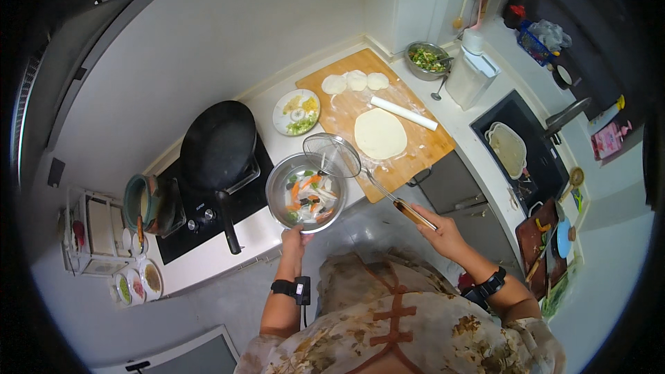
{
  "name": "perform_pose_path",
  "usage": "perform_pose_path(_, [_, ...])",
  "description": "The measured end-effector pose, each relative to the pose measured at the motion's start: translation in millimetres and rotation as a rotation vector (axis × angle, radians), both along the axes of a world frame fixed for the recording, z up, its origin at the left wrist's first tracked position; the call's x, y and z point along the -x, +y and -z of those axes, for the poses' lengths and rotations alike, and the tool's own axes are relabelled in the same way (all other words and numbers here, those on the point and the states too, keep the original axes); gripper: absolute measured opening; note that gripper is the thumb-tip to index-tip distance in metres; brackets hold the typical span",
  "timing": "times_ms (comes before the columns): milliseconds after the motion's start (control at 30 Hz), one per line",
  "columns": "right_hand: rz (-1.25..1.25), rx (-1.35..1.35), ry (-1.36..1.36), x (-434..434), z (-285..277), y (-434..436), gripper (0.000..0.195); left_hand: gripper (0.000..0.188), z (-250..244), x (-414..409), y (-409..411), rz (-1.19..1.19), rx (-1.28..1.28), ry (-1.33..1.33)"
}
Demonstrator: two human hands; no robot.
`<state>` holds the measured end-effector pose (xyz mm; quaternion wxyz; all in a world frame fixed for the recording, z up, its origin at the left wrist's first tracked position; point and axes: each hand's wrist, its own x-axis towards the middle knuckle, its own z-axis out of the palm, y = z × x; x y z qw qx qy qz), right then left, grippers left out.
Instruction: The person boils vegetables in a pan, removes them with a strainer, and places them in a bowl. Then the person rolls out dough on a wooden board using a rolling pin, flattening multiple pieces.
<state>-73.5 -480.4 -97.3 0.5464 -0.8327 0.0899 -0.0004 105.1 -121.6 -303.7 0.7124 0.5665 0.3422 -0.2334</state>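
Observation:
My left hand grips the near rim of a stainless-steel bowl. Inside it lie mixed cut vegetables, orange, white, green and black pieces. In my right hand is the wooden-clad handle of a wire-mesh skimmer. Its round mesh head hangs over the bowl's far right rim, with a pale strip of food on it. Whether the head touches the rim I cannot tell. Just beyond the skimmer, a rolled dough sheet lies on a floured wooden board.
A black wok sits on the cooktop, its handle jutting towards me. Left of it stands a green pot. A plate of chopped seasonings, a white rolling pin and small dough rounds lie ahead. The sink is at right.

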Motion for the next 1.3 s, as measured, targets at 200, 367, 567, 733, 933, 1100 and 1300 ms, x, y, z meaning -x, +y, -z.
perform_pose_path(200, [-0.122, 0.349, -0.134, -8.5, 8.3, -29.4, 0.048, 0.026, -32.2, 30.0, -19.4, -0.046, -0.095, -0.062])
perform_pose_path(367, [-0.168, 0.708, -0.208, -23.4, 21.4, -21.7, 0.05, 0.024, -74.5, 33.7, -38.6, 0.027, -0.135, -0.102])
perform_pose_path(567, [-0.181, 0.679, -0.18, 12.9, 1.6, -36.0, 0.047, 0.029, -110.9, 26.0, -63.6, 0.229, -0.169, -0.183])
perform_pose_path(733, [-0.033, 0.606, -0.179, 70.7, -5.9, -72.9, 0.051, 0.029, -138.5, 22.0, -118.9, 0.421, -0.112, -0.252])
perform_pose_path(933, [0.281, 0.485, -0.149, 131.9, -24.6, -99.8, 0.049, 0.027, -127.9, 15.3, -201.9, 0.653, -0.051, -0.237])
perform_pose_path(1100, [0.514, 0.28, -0.227, 184.4, -42.7, -141.1, 0.047, 0.025, -128.1, 31.7, -307.8, 0.766, 0.026, -0.217])
perform_pose_path(1300, [0.615, 0.323, -0.301, 224.8, -67.4, -225.5, 0.042, 0.028, -112.7, 44.3, -448.7, 0.851, 0.12, -0.159])
